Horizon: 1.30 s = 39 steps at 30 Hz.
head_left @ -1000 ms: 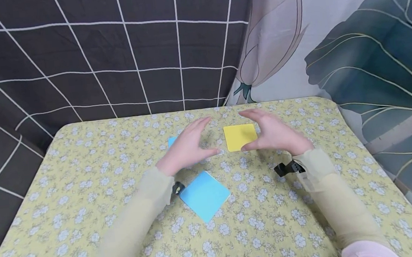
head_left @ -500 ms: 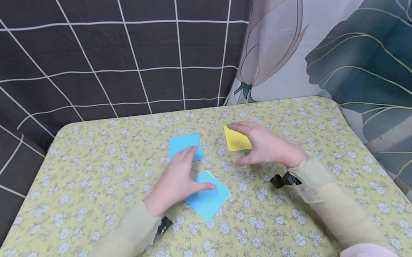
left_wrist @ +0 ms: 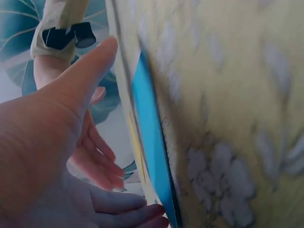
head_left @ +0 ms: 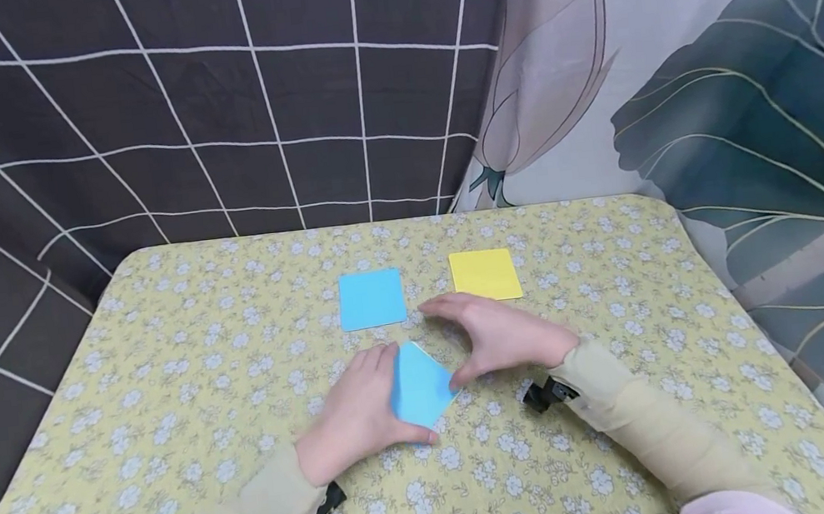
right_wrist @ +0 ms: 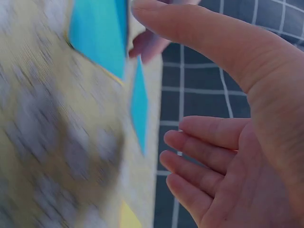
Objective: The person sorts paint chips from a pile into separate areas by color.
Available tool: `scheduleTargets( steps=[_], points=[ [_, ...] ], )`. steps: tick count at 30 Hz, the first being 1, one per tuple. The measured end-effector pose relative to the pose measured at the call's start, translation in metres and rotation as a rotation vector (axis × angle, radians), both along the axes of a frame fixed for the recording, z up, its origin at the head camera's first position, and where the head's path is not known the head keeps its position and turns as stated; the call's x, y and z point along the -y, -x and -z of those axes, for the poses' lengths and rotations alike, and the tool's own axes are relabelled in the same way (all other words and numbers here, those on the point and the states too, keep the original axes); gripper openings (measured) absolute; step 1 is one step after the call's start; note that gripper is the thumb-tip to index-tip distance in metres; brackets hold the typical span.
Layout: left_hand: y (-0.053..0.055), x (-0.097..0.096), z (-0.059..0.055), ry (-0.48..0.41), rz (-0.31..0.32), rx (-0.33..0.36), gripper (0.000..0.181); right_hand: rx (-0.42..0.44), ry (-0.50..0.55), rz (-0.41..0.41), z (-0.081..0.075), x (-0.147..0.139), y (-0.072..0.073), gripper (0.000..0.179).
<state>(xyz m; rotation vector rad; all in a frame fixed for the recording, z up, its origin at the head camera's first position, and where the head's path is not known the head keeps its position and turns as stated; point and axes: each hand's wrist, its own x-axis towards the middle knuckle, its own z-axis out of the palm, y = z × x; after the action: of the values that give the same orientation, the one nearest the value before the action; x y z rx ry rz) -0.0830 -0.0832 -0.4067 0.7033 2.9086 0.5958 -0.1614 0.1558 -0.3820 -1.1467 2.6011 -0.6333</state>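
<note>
A light-blue square card (head_left: 420, 386) lies turned cornerwise on the flowered tablecloth between my hands. My left hand (head_left: 363, 409) is at its left side, thumb and fingers spread apart and covering part of its edge in the head view. From the upper right, my right hand (head_left: 499, 332) reaches over the cloth with its thumb tip by the card's right corner. In the left wrist view the blue card (left_wrist: 153, 137) is seen nearly edge-on beside the fingertips; whether they touch it I cannot tell. The right wrist view shows the right hand's fingers (right_wrist: 204, 161) extended, holding nothing.
Farther back lie a second blue square card (head_left: 371, 299) and a yellow square card (head_left: 485, 274), side by side with a gap. The yellow flowered tablecloth (head_left: 193, 397) reaches back to a dark curtain (head_left: 215, 102) with white grid lines. A leaf-patterned curtain (head_left: 745, 130) hangs at right.
My left hand has come back toward me, uncovering the far blue card, to the near card's left side. My right hand has moved left and nearer, off the yellow card.
</note>
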Motion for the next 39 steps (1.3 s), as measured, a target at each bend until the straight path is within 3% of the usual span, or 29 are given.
scheduleTargets(
  steps=[5, 16, 24, 39],
  points=[
    [-0.002, 0.0, 0.004, 0.046, 0.032, -0.031, 0.134, 0.026, -0.039, -0.06, 0.01, 0.01, -0.006, 0.109],
    [0.003, 0.006, 0.0, -0.021, 0.103, 0.075, 0.119, 0.022, -0.102, -0.085, 0.016, 0.016, -0.01, 0.11],
    [0.011, 0.01, -0.002, -0.059, 0.18, 0.114, 0.115, -0.004, -0.094, -0.094, 0.019, 0.016, -0.011, 0.103],
    [0.017, 0.013, -0.003, -0.089, 0.229, 0.154, 0.113, -0.019, -0.075, -0.075, 0.019, 0.013, -0.016, 0.097]
  ],
)
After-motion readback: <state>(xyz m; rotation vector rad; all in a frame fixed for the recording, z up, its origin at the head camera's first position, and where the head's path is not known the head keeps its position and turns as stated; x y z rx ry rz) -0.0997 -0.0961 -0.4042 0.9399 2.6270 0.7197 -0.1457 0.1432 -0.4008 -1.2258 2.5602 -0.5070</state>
